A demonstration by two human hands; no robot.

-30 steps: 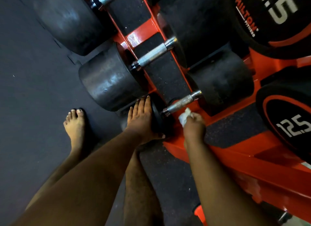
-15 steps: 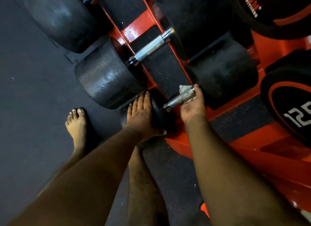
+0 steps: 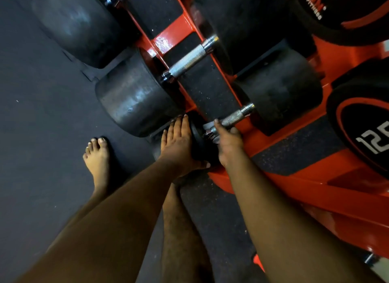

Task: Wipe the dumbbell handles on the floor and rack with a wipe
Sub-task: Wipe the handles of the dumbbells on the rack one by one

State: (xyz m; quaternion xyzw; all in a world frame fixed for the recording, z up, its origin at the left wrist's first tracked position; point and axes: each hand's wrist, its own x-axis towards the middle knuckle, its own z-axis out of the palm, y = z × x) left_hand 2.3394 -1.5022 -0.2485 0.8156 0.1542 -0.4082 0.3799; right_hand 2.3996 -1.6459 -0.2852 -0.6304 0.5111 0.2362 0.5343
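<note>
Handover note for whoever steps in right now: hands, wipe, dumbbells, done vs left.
Left hand: flat, fingers straight, resting on the near dumbbell's head.
Right hand: grips the wipe around the left end of that handle.
Done: can't tell from this frame.
Left: the bare right part of this handle, then the next handle up the rack, if not yet wiped.

Wiping a rack dumbbell

Right hand (image 3: 228,142) grips a white wipe (image 3: 208,127) around the knurled steel dumbbell handle (image 3: 233,116); left hand (image 3: 179,144) rests just beside it, on the black rubber dumbbell head (image 3: 200,143).
</note>
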